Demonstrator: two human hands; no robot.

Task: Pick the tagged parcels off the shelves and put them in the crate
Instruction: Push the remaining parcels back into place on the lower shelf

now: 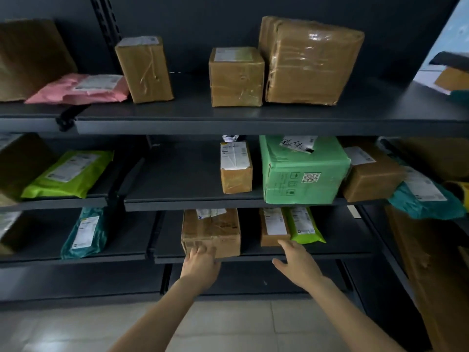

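On the third shelf down (330, 255) sits a brown cardboard box (213, 229) with a white label on top. My left hand (200, 262) reaches up to its front lower corner, fingertips touching the cardboard. My right hand (297, 260) is spread open just to the right, its fingertips at the front of a narrow brown parcel (272, 228) that lies beside a lime-green mailer (304, 226). Neither hand holds anything. No crate is in view.
The middle shelf carries a small labelled box (236, 168), a green box (304, 171), a brown box (368, 174) and a teal bag (426, 194). Several brown boxes and a pink mailer (83, 88) sit on the top shelf. At left lie a lime mailer (68, 174) and a teal mailer (83, 232). Tiled floor lies below.
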